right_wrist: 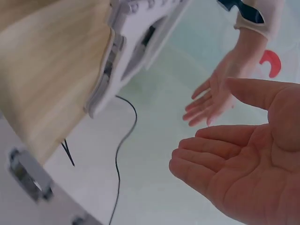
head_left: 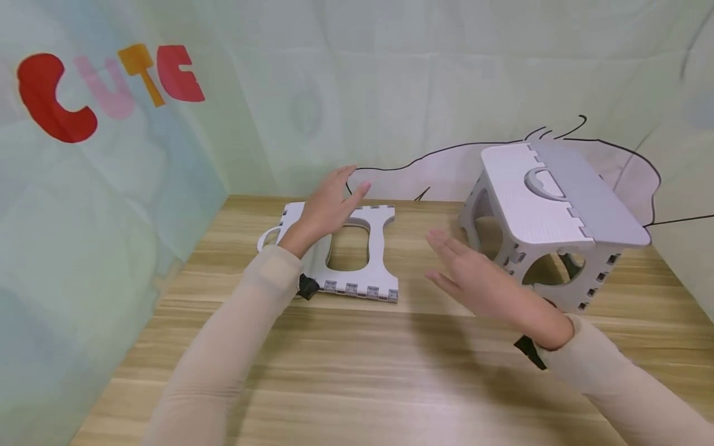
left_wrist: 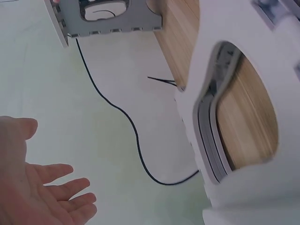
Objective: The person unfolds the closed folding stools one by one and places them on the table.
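A folded white-and-grey step stool (head_left: 379,248) lies flat on the wooden tabletop, left of the middle. Above it hovers my left hand (head_left: 326,207), fingers extended and holding nothing; its palm and fingertips show in the left wrist view. To the right stands a second folding stool (head_left: 535,204), unfolded upright on its legs, with a handle slot in its top. My right hand (head_left: 474,272) is in the air just in front and left of that stool, fingers straight and together, thumb apart. In the right wrist view its palm (right_wrist: 253,159) is bare.
A pale printed cloth (head_left: 390,93) hangs behind and to the left of the table (head_left: 357,371), with coloured letters (head_left: 178,73) at upper left. The two stools stand apart with tabletop between them.
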Motion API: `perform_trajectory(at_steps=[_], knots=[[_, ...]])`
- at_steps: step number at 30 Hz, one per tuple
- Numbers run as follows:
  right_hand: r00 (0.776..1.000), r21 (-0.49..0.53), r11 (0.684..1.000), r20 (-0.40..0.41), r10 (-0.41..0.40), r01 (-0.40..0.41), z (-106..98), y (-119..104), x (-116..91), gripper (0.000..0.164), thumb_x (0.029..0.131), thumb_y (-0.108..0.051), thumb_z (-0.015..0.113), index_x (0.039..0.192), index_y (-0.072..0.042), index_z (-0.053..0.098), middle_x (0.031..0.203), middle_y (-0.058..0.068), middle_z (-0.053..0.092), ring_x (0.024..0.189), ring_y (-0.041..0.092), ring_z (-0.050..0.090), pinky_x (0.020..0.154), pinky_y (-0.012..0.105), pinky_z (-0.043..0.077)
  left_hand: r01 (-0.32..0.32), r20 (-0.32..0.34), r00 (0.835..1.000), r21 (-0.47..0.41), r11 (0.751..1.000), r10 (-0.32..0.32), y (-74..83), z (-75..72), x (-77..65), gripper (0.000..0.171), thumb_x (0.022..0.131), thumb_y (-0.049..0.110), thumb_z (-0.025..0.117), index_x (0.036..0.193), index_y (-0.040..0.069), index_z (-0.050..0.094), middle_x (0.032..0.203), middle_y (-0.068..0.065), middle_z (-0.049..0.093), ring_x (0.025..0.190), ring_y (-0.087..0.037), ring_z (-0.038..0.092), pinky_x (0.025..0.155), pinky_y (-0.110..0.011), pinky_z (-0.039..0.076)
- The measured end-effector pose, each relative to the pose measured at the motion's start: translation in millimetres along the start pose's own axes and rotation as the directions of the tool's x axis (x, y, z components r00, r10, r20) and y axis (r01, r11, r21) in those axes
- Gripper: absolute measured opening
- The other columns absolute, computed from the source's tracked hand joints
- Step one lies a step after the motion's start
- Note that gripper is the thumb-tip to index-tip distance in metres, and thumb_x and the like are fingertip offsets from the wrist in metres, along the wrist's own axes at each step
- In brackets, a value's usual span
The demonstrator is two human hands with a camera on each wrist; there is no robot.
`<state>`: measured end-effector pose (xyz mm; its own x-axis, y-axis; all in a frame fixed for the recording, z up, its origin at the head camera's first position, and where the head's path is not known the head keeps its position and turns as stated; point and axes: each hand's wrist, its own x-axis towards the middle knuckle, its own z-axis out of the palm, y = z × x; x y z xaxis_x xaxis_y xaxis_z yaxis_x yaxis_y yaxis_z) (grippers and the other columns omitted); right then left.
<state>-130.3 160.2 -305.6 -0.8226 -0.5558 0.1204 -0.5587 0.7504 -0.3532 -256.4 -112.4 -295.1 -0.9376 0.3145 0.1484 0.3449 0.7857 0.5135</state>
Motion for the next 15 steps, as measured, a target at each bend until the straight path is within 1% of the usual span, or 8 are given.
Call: perform_trajectory(at_steps=[2, 6, 8, 10, 11, 12, 14, 15], knots=[[1.000, -0.002, 1.000, 0.002, -0.009, 0.009, 9, -1, 2, 0.065, 0.103, -0.020, 0.058, 0.151, 0.012, 0.027, 0.157, 0.029, 0.023, 0.141, 0.042, 0.032, 0.107, 0.053, 0.039, 0.014, 0.001, 1.000, 0.011, 1.000, -0.014, -7.2, -3.1, -2.3, 0.073, 0.105, 0.056, 0.032, 0.157, 0.006, 0.025, 0.162, -0.012, 0.024, 0.149, -0.028, 0.019, 0.121, -0.044, 0.019], [0.999, -0.009, 0.999, -0.028, -0.031, 0.031, 30, -3, 8, 0.064, 0.102, -0.019, 0.059, 0.149, 0.013, 0.030, 0.156, 0.031, 0.026, 0.136, 0.044, 0.039, 0.104, 0.051, 0.044, 0.024, -0.015, 1.000, 0.016, 1.000, -0.024, -21.9, -9.0, -7.1, 0.072, 0.105, 0.055, 0.032, 0.156, 0.003, 0.027, 0.161, -0.014, 0.026, 0.149, -0.031, 0.020, 0.121, -0.045, 0.017], [0.999, -0.004, 0.999, -0.039, -0.036, 0.036, 42, -6, 10, 0.065, 0.102, -0.021, 0.059, 0.149, 0.013, 0.030, 0.155, 0.031, 0.027, 0.133, 0.044, 0.043, 0.099, 0.048, 0.049, 0.028, -0.018, 0.999, 0.018, 0.999, -0.028, -29.1, -11.4, -10.0, 0.072, 0.106, 0.054, 0.032, 0.156, 0.003, 0.027, 0.161, -0.015, 0.026, 0.149, -0.032, 0.020, 0.121, -0.045, 0.016], [0.998, 0.007, 0.999, -0.047, -0.047, 0.047, 53, -7, 12, 0.068, 0.101, -0.022, 0.061, 0.149, 0.014, 0.029, 0.155, 0.030, 0.027, 0.133, 0.044, 0.044, 0.101, 0.047, 0.047, 0.034, -0.024, 0.999, 0.021, 0.999, -0.034, -36.4, -13.0, -13.2, 0.071, 0.106, 0.053, 0.032, 0.156, 0.002, 0.028, 0.160, -0.016, 0.027, 0.148, -0.033, 0.020, 0.121, -0.046, 0.016], [0.998, 0.003, 0.999, -0.042, -0.048, 0.048, 58, -8, 13, 0.069, 0.101, -0.023, 0.061, 0.149, 0.013, 0.028, 0.156, 0.030, 0.027, 0.125, 0.042, 0.053, 0.095, 0.043, 0.052, 0.038, -0.026, 0.999, 0.021, 0.999, -0.038, -40.0, -13.8, -15.0, 0.071, 0.106, 0.053, 0.032, 0.155, 0.002, 0.028, 0.160, -0.016, 0.027, 0.148, -0.033, 0.020, 0.121, -0.047, 0.016], [0.998, -0.001, 0.999, -0.043, -0.053, 0.053, 63, -9, 14, 0.069, 0.101, -0.024, 0.062, 0.149, 0.013, 0.029, 0.156, 0.029, 0.027, 0.124, 0.042, 0.054, 0.091, 0.040, 0.055, 0.042, -0.029, 0.999, 0.022, 0.999, -0.042, -43.8, -14.5, -16.8, 0.072, 0.106, 0.053, 0.033, 0.155, 0.002, 0.028, 0.160, -0.017, 0.028, 0.148, -0.034, 0.020, 0.121, -0.047, 0.016], [0.997, -0.018, 0.998, -0.043, -0.066, 0.065, 71, -11, 16, 0.068, 0.100, -0.023, 0.063, 0.149, 0.012, 0.031, 0.156, 0.029, 0.027, 0.126, 0.040, 0.052, 0.093, 0.039, 0.054, 0.051, -0.038, 0.998, 0.028, 0.998, -0.050, -51.1, -15.5, -20.1, 0.071, 0.106, 0.052, 0.034, 0.155, 0.001, 0.029, 0.159, -0.018, 0.028, 0.148, -0.035, 0.020, 0.120, -0.048, 0.017], [0.996, -0.029, 0.997, -0.044, -0.072, 0.070, 74, -11, 16, 0.068, 0.100, -0.023, 0.063, 0.148, 0.013, 0.032, 0.155, 0.029, 0.027, 0.130, 0.040, 0.049, 0.098, 0.040, 0.051, 0.055, -0.041, 0.998, 0.029, 0.998, -0.054, -54.6, -15.9, -21.8, 0.071, 0.106, 0.051, 0.035, 0.155, 0.000, 0.029, 0.159, -0.019, 0.029, 0.148, -0.035, 0.021, 0.120, -0.049, 0.017]])
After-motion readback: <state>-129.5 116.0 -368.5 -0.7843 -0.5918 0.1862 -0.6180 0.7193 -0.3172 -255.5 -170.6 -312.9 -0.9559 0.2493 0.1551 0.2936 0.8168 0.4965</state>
